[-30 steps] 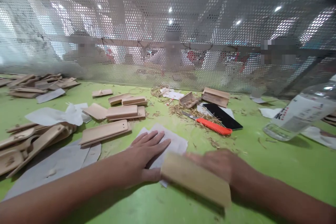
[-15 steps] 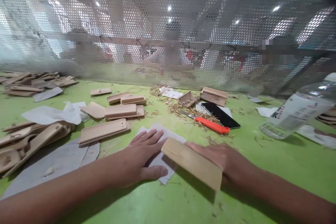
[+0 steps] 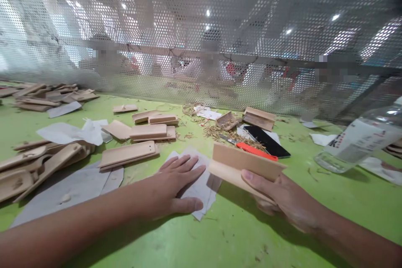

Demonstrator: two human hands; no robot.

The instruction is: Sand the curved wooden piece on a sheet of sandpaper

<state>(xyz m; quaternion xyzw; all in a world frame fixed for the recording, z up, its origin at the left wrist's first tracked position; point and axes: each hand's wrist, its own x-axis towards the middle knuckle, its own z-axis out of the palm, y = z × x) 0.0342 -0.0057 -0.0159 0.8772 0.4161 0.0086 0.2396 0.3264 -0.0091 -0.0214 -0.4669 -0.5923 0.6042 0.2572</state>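
My left hand [image 3: 171,186] lies flat with fingers spread on a pale sheet of paper [image 3: 213,188], perhaps sandpaper, on the green table [image 3: 188,243]. Over the right edge of that sheet my right hand [image 3: 282,199] grips an L-shaped piece of wood or bamboo [image 3: 245,165], thumb along its inner face. Its upright side stands tilted and the inside corner faces me. Right behind this piece lies a utility knife [image 3: 254,150] with an orange handle, partly hidden. A black phone [image 3: 266,140] rests beside the knife.
Stacked wooden pieces [image 3: 128,155] and a heap of curved pieces [image 3: 53,163] lie at left, with more [image 3: 50,96] farther back. Shavings [image 3: 216,132] litter the middle. A clear bottle [image 3: 361,138] stands at right. Perforated metal mesh [image 3: 188,50] closes off the back; people show dimly beyond.
My right hand has turned the wooden piece over, so its inner corner and my thumb now show. My left hand stays flat on the sheet. The view has shifted slightly.
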